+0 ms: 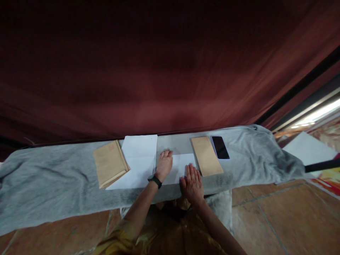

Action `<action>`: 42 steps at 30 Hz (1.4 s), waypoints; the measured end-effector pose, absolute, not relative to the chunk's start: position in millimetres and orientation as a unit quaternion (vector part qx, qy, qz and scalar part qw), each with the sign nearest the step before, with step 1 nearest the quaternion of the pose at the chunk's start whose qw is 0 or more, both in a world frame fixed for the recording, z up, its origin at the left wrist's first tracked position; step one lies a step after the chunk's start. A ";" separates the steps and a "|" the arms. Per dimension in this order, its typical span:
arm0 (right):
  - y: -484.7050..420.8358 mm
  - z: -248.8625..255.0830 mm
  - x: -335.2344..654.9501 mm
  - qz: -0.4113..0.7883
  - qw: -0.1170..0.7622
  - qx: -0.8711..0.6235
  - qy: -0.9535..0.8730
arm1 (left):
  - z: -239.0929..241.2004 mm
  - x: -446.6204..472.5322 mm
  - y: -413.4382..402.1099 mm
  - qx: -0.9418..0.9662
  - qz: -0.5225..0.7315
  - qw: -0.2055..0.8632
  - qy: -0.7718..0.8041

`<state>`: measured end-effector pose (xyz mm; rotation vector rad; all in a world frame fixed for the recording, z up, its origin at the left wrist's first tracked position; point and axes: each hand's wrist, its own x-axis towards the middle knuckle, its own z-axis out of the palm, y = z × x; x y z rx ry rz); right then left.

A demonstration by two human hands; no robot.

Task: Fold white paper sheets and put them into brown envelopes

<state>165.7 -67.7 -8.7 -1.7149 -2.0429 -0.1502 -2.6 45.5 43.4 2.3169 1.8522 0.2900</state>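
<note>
Quietly, left hand point(164, 165) and right hand point(193, 186) on the small paper point(182, 162), fingers point(192, 171) mostly straight, gripping nothing, stacked envelopes point(109, 162) left of the paper, single envelope point(207, 156) and phone point(220, 147) right of it

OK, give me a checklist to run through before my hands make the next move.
1. Left hand spread flat, gripping nothing: ok.
2. Right hand flat, fingers on the small white rectangular paper between the hands: ok.
3. Large white paper sheet on the left uncovered: not ok, the brown paper envelopes overlap its left side.
4. Black-screened rectangular phone away from the small paper: ok, the single brown paper envelope lies between them.
5. Small paper clear of that single envelope: cannot tell, their edges are too close.
</note>
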 end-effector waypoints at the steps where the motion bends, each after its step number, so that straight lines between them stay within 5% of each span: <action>1: -67.8 -8.7 165.6 -0.056 0.235 -0.623 -0.744 | 46.3 -4.7 50.3 0.777 0.094 0.084 0.616; 10: -66.5 -13.9 174.5 -0.023 0.277 -0.598 -0.752 | 95.0 -6.3 58.0 0.803 0.095 0.100 0.580; 16: -74.1 -5.0 202.2 0.100 0.366 -0.576 -0.724 | 153.8 -15.4 25.6 0.830 0.223 -0.033 0.511; 22: -101.3 -9.4 212.2 0.159 0.372 -0.573 -0.713 | 95.3 -18.5 -22.8 0.848 0.158 -0.064 0.501; 31: -117.2 -1.0 208.8 0.157 0.397 -0.577 -0.697 | 29.9 -26.3 -53.2 0.880 0.110 0.038 0.461; 42: -58.8 -3.9 169.4 -0.014 0.226 -0.556 -0.800 | 24.8 -22.3 -67.7 0.884 0.135 0.042 0.445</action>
